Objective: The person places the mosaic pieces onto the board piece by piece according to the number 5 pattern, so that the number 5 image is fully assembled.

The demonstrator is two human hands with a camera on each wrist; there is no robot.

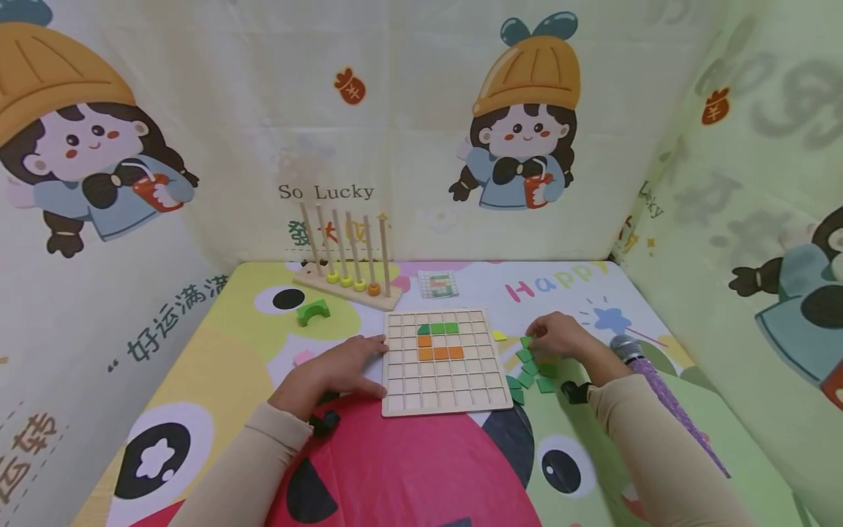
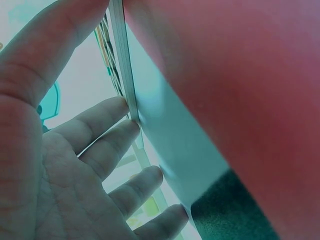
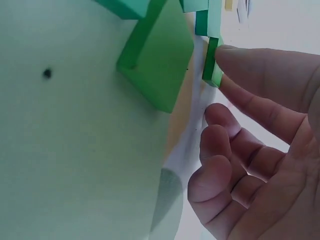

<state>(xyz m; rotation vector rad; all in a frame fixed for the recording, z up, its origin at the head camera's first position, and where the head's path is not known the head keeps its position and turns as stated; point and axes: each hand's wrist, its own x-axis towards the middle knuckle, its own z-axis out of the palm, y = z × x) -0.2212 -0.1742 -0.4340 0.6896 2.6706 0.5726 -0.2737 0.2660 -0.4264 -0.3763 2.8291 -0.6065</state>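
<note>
A wooden grid board (image 1: 448, 395) lies flat in front of me. Green tiles (image 1: 441, 329) form a short row on it, with orange tiles (image 1: 440, 353) below. My left hand (image 1: 334, 368) rests at the board's left edge, thumb and fingers extended; in the left wrist view, fingertips (image 2: 120, 105) meet the board's side. To the right of the board, my right hand (image 1: 561, 335) is over a group of loose green tiles (image 1: 527, 368). Close up in the right wrist view, thumb and index finger pinch a green tile (image 3: 212, 70), the other fingers curled.
A pegged wooden stand (image 1: 349, 285) with yellow and orange beads is at the back left, near a green arch block (image 1: 313, 312). A small pattern card (image 1: 437, 285) lies behind the board. A purple microphone (image 1: 672, 402) lies beside my right forearm. Printed walls enclose the table.
</note>
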